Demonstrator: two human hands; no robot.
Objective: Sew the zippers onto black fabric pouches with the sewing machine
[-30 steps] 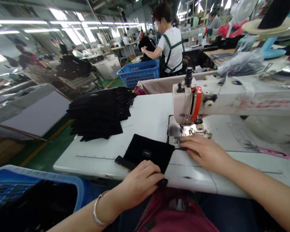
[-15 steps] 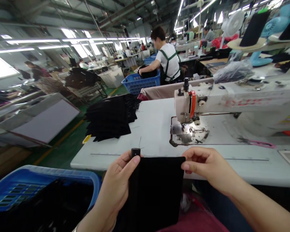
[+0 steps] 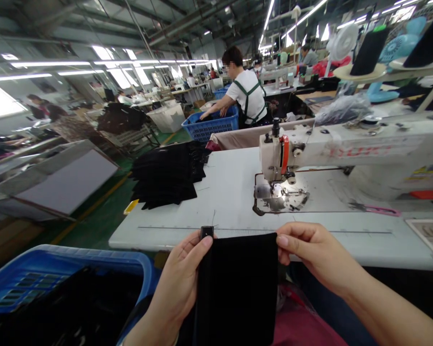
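Note:
A black fabric piece (image 3: 243, 288) hangs between my two hands, its top edge stretched fairly straight in front of the table. My left hand (image 3: 182, 274) is closed on its left side, the thumb pressing a dark, shiny folded strip (image 3: 207, 232) at the top corner. With thumb and fingers pinched, my right hand (image 3: 303, 247) grips the upper right corner. Beyond the hands stands a white sewing machine (image 3: 332, 144), its needle area over a metal plate (image 3: 279, 197). The lower end of the fabric runs out of the picture.
A pile of black fabric pieces (image 3: 169, 173) lies on the left of the white table (image 3: 231, 187). A blue basket (image 3: 94, 254) with dark cloth stands at lower left. Pink-handled snips (image 3: 382, 210) lie beside the machine. A co-worker (image 3: 248, 91) reaches into another blue basket (image 3: 211, 126).
Both hands keep hold of the black fabric, which sits slightly further right and lower in view. The co-worker's arms have shifted at the far basket. The view has turned a little.

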